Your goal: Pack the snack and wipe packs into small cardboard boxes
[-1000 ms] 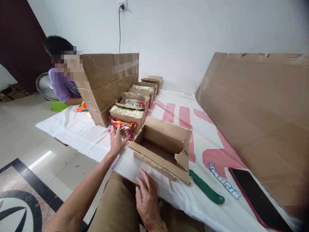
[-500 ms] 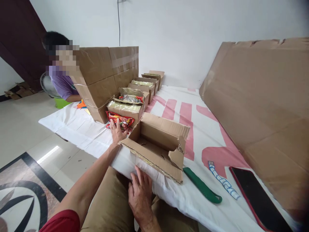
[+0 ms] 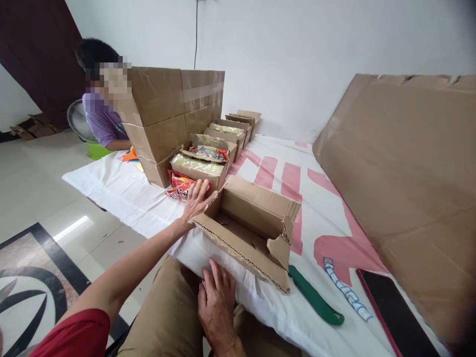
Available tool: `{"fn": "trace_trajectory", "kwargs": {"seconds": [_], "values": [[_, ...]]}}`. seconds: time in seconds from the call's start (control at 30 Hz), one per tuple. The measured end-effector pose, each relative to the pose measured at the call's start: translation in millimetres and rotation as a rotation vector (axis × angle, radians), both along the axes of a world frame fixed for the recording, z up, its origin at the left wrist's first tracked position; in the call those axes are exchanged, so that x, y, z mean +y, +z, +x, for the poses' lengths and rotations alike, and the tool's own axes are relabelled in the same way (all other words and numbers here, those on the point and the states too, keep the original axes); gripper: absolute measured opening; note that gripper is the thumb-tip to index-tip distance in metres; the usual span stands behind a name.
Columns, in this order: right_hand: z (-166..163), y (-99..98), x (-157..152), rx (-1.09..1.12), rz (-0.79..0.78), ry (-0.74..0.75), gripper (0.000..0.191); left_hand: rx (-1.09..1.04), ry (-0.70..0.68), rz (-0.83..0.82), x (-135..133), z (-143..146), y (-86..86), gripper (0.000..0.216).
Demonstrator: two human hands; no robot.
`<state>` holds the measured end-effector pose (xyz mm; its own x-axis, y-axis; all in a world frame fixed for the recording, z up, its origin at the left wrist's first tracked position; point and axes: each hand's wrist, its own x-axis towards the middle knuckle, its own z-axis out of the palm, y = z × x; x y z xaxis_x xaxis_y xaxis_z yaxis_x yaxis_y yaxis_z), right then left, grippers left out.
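My left hand (image 3: 197, 201), fingers stretched and spread, lies between a red printed snack packet (image 3: 180, 187) and the left end of an open cardboard box (image 3: 243, 223). Part of the packet is hidden behind the fingers. Whether the hand presses on the packet or the box flap I cannot tell. Nothing shows inside the box; its flaps are torn and folded outward. My right hand (image 3: 218, 302) rests at the table's front edge near my lap, its fingers extended and holding nothing. A green-handled tool (image 3: 316, 296) lies beside the box's near right corner.
Several opened boxes (image 3: 201, 168) with packets stand in a row behind. Stacked sealed cartons (image 3: 159, 104) rise at the left, with another person (image 3: 102, 119) beyond them. A phone (image 3: 394, 312), a patterned strip (image 3: 347, 290) and a large cardboard sheet (image 3: 409, 163) are on the right.
My left hand has slid right, off the left part of the red packet and closer to the open box. The right hand stays in place. The whole view has shifted slightly.
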<state>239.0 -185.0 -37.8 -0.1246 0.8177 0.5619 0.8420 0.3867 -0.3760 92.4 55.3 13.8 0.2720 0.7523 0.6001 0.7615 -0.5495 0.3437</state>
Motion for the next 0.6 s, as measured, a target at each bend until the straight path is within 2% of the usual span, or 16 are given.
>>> {"fn": "trace_trajectory", "kwargs": {"seconds": [0.1, 0.17, 0.4, 0.5, 0.6], "values": [[1.5, 2.6, -0.8, -0.004, -0.02, 0.014, 0.041, 0.209, -0.22, -0.001, 17.8, 9.1, 10.7, 0.063], [1.4, 4.4, -0.9, 0.003, -0.023, 0.006, 0.042, 0.303, -0.276, 0.012, 27.3, 10.1, 16.1, 0.068], [0.6, 7.9, 0.0, -0.026, 0.014, -0.006, 0.04, 0.41, -0.186, 0.052, 35.7, 2.0, 22.6, 0.073], [1.8, 8.4, -0.9, -0.033, 0.028, 0.002, 0.042, 0.414, -0.178, 0.042, 26.3, 2.1, 25.7, 0.071], [2.5, 6.3, -1.3, -0.051, 0.038, 0.008, 0.041, 0.353, -0.126, 0.068, 4.5, -1.9, 26.8, 0.064]]}}
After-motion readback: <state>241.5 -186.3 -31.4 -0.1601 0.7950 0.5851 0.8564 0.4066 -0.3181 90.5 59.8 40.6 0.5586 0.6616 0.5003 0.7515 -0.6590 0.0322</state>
